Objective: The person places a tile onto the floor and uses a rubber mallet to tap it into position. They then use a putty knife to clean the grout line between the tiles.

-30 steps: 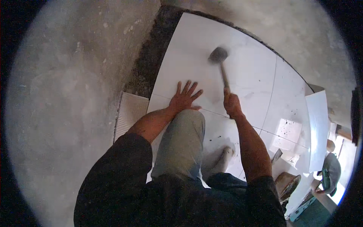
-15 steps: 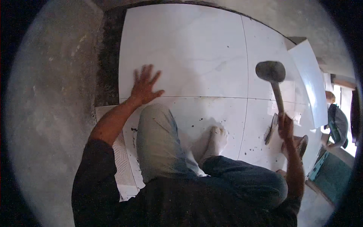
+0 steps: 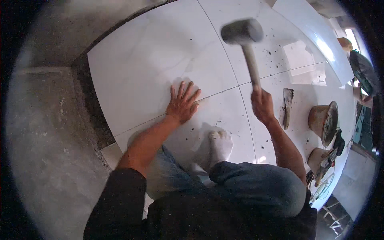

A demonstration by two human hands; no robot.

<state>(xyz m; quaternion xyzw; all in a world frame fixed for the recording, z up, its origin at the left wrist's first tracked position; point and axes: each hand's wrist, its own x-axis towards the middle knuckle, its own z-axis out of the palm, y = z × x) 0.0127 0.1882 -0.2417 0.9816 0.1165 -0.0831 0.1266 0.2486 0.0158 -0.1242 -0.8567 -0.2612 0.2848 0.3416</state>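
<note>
My left hand [image 3: 182,105] is pressed open on the white marble-look tiles [image 3: 140,56], fingers spread, beside a joint. My right hand [image 3: 262,105] grips the wooden handle of a rubber mallet [image 3: 242,33], whose dark head is raised and slightly blurred above the tiles to the upper right of my left hand. A mortar-stained trowel [image 3: 287,108] lies just right of my right hand. My bare, dust-whitened foot [image 3: 220,146] rests on a tile below, between my forearms, with dark crumbs scattered around it.
Two mortar-stained buckets [image 3: 320,120] with tools sit at the right. A large white tile [image 3: 310,36] stands tilted at the upper right, with a co-worker [image 3: 360,74] partly visible beyond it. Bare grey concrete [image 3: 48,152] lines the left, with dark mortar along the tile edge.
The view has turned, bringing the buckets and trowel further into sight. My left hand has shifted along the tiles to nearer a joint crossing; the mallet has swung to a new raised position.
</note>
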